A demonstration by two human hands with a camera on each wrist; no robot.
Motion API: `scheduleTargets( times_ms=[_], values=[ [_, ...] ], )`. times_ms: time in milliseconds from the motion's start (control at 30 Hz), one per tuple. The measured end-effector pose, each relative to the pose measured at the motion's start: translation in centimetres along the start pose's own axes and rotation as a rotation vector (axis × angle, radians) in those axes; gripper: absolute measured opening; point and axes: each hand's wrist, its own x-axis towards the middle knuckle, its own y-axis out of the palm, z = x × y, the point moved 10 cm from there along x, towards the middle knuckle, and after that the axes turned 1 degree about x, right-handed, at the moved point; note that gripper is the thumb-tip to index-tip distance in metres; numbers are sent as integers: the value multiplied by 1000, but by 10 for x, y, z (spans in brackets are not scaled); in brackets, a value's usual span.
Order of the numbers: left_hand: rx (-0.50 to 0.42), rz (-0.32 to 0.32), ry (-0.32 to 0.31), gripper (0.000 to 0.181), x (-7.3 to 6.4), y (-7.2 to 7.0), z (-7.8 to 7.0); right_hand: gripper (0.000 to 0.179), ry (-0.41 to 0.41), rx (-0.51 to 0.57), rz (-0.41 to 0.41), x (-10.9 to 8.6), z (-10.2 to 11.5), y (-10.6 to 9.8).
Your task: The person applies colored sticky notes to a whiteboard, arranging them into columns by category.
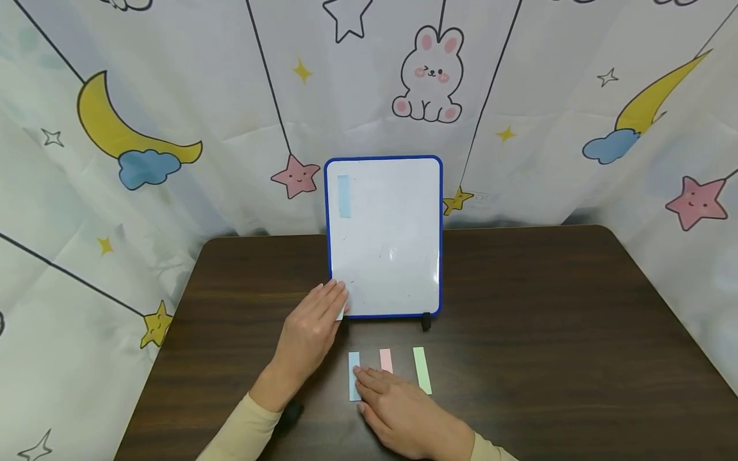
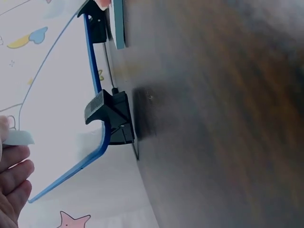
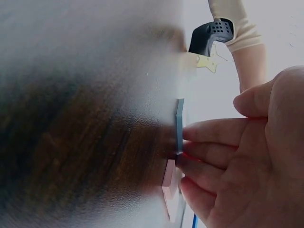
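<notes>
As I look down through the head camera, the nearest thing to me is the right hand (image 1: 406, 410), flat and low over the dark table (image 1: 548, 352), its fingers straight and close together, the thumb a little apart. Its fingertips touch the blue pad (image 1: 354, 376), which lies lengthwise away from me. Just beyond the hand I see the pink pad (image 1: 385, 360), partly covered by the fingers, and to its right the green pad (image 1: 423, 370), slightly slanted.

Farther out, the left hand (image 1: 308, 330) reaches to the lower left corner of the whiteboard (image 1: 389, 237). In the left wrist view I find it pinching a pale slip (image 2: 19, 137) between thumb and fingers, in front of the board. The blue-framed board stands upright in black clips (image 2: 111, 116). Up on its top left sits a blue strip (image 1: 344, 196). Behind everything hangs a white cloth (image 1: 202, 77) printed with moons and stars.
</notes>
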Motion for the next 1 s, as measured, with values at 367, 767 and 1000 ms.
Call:
scheduleTargets(
  times_ms=[367, 767, 1000],
  values=[
    [27, -28, -37, 48, 8, 4, 12, 48, -11, 11, 14, 1, 2, -1],
    [53, -17, -49, 44, 16, 13, 22, 48, -16, 14, 5, 0, 0, -2],
    [56, -23, -33, 47, 21, 17, 22, 48, -19, 17, 4, 1, 0, -1]
  ],
)
